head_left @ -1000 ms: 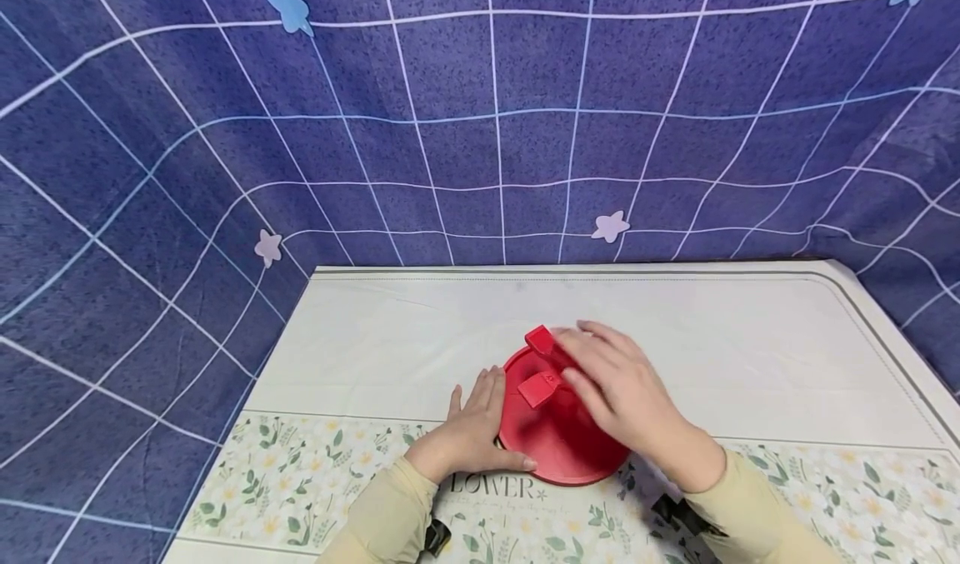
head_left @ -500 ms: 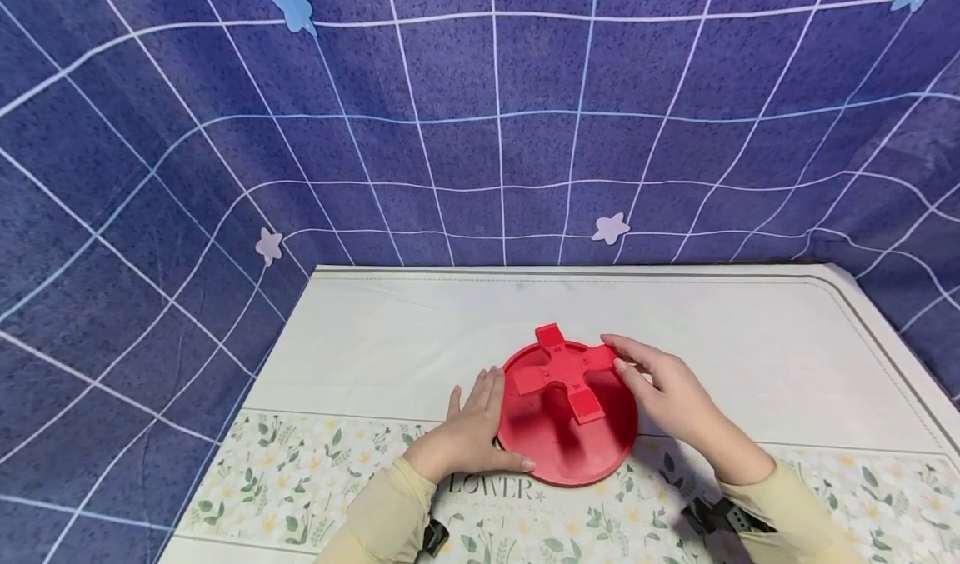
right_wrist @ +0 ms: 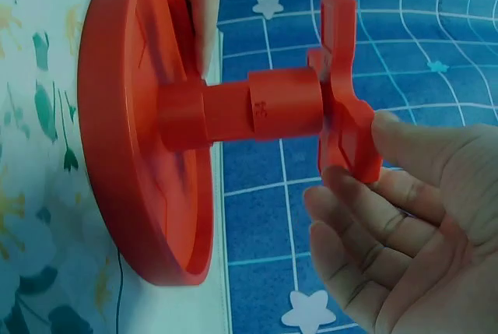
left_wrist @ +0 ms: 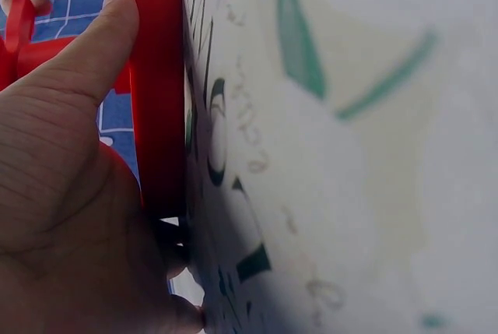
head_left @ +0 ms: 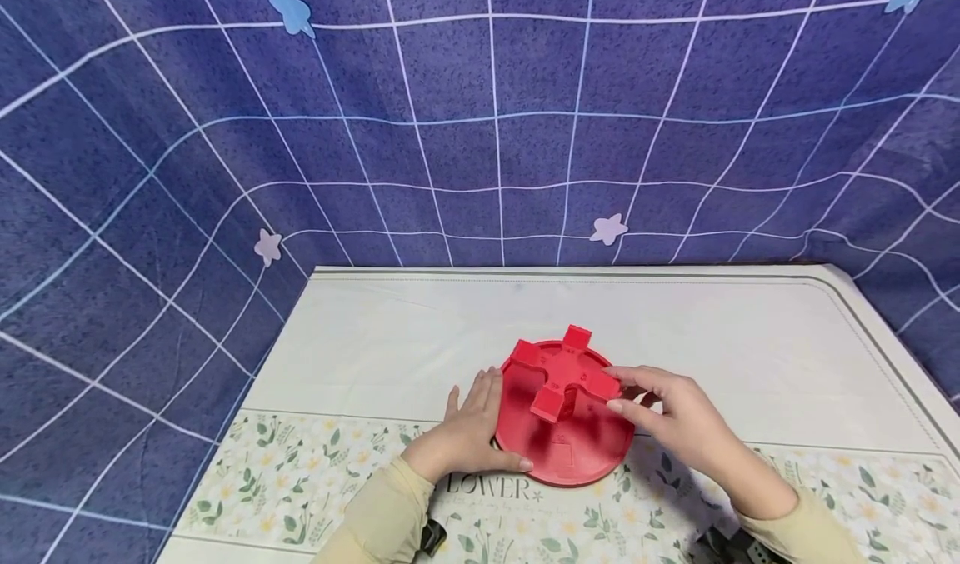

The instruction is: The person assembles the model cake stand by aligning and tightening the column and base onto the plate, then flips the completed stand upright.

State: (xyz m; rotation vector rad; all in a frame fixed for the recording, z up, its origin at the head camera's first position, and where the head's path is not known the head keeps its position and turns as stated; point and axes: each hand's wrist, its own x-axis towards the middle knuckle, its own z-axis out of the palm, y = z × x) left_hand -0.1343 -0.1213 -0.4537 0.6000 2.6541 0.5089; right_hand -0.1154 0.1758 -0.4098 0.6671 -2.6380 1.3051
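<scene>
A round red base with a raised rim lies flat on the table. From its middle rises a short red post, topped by a red cross-shaped handle with small embossed marks. My right hand pinches one arm of this handle between thumb and fingers, on the right side. At the left, my left hand rests against the base's rim, fingers fairly straight along the outer edge. Its thumb lies at the near part of the rim.
A white tablecloth with a floral band and printed lettering covers the table. Behind and to the left hangs a blue curtain with a white grid and stars. Dark straps or mounts sit at both wrists.
My right hand came down from over the handle to pinch its right arm. The handle has since turned clockwise, that arm moving nearer to me. My left hand has stayed at the rim.
</scene>
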